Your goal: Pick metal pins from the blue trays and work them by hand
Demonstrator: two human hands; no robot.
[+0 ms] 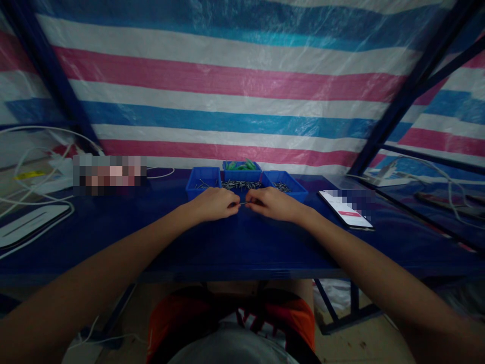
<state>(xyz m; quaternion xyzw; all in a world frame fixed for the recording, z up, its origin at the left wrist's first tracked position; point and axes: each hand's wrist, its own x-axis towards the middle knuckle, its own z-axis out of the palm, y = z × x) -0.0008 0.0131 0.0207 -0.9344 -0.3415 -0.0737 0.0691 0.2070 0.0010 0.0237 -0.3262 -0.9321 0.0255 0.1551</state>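
Note:
My left hand (217, 203) and my right hand (275, 203) meet above the blue table, fingers closed in pinches with a small gap between them. A thin, short metal piece (243, 203) spans that gap, gripped at one end by each hand. It looks like a screw or pin, but is too small to tell. Just beyond my hands are blue bins: the left bin (192, 192) holds a few thin metal pieces, and the right bin (302, 191) holds more. Between them lies a heap of small metal pieces (240, 185). Behind it, a bin holds green pieces (242, 165).
A lit phone (346, 210) lies to the right on the blue table (242, 247). At left are white cables (49, 129) and a white-topped flat device (32, 222). Striped plastic sheeting (242, 91) hangs behind, between blue metal posts (407, 91).

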